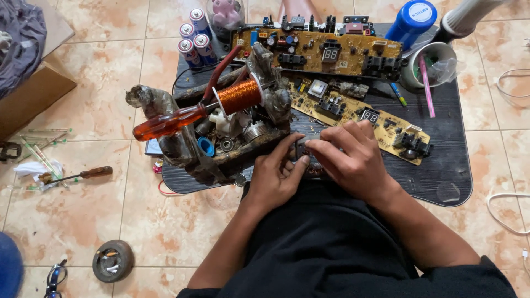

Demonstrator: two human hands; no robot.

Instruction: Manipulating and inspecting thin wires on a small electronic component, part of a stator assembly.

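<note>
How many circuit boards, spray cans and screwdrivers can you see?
Circuit boards: 2, a long one and a smaller one.
Spray cans: 4.
Screwdrivers: 2, an orange-handled one and a brown-handled one.
Total: 8

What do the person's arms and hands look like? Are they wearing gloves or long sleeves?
No gloves: the left hand and the right hand are both bare, with no rings or watch showing. The forearms are bare too. Black sleeves begin only near the bottom of the picture, on a black top, above dark clothing on the lap. The fingernails are short.
</note>
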